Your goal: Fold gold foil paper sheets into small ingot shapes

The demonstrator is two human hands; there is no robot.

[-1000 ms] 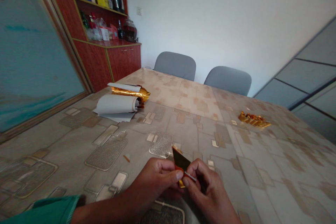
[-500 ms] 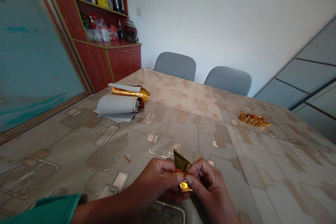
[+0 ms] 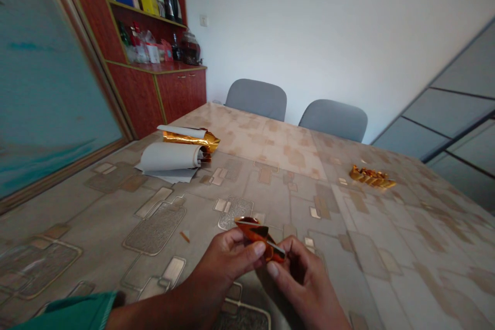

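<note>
A folded piece of gold-orange foil (image 3: 259, 234) is pinched between my left hand (image 3: 228, 263) and my right hand (image 3: 301, 276), just above the table. Its shiny curved face shows, with a dark fold near the middle, and my fingers hide its lower edge. Farther off, a roll of white paper (image 3: 169, 157) lies on the table, with a roll of gold foil (image 3: 191, 137) behind it. A small heap of folded gold foil pieces (image 3: 372, 177) lies to the right. Neither hand touches these.
The table (image 3: 96, 227) has a patterned beige cover, and a small orange stick (image 3: 184, 237) lies on it. My green sleeve (image 3: 65, 312) shows at the lower left. Two grey chairs (image 3: 256, 99) stand beyond the far edge, and a red-brown cabinet (image 3: 154, 87) stands at the back left.
The foil piece has turned in my fingers, from an upright gold point to a flatter shape lying sideways with its orange curve showing. Both hands still hold it.
</note>
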